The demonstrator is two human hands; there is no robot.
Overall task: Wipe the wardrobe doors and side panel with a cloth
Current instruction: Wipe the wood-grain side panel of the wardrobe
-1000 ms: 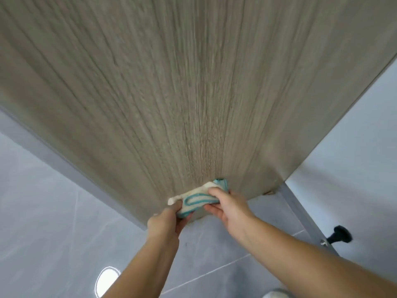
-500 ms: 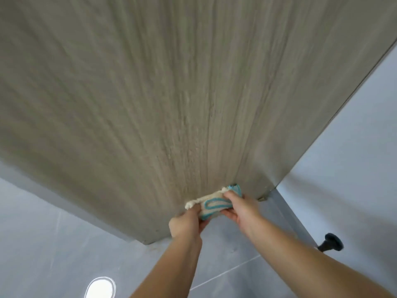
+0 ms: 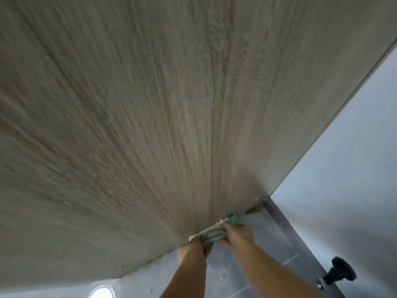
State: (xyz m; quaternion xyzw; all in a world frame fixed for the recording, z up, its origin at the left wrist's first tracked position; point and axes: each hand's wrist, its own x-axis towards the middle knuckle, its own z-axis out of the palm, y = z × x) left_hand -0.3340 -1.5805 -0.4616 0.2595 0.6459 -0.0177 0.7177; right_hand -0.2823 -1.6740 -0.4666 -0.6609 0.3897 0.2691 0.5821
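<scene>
A tall grey wood-grain wardrobe panel (image 3: 171,104) fills most of the head view and runs down to the floor. At its bottom edge, near the right corner, a white and teal cloth (image 3: 214,232) lies pressed against the panel. My left hand (image 3: 193,247) grips the cloth's left end from below. My right hand (image 3: 238,234) holds its right end, fingers curled over the fabric. Part of the cloth is hidden under both hands.
Grey floor tiles (image 3: 247,274) lie below the panel. A white wall (image 3: 343,168) with a grey skirting strip (image 3: 285,229) stands to the right. A black door stopper (image 3: 339,273) sticks out low on that wall. A bright light reflection (image 3: 102,293) shows on the floor.
Both hands have slid the cloth rightward along the panel's bottom edge toward its right corner. The view has shifted, and the panel now fills more of the frame.
</scene>
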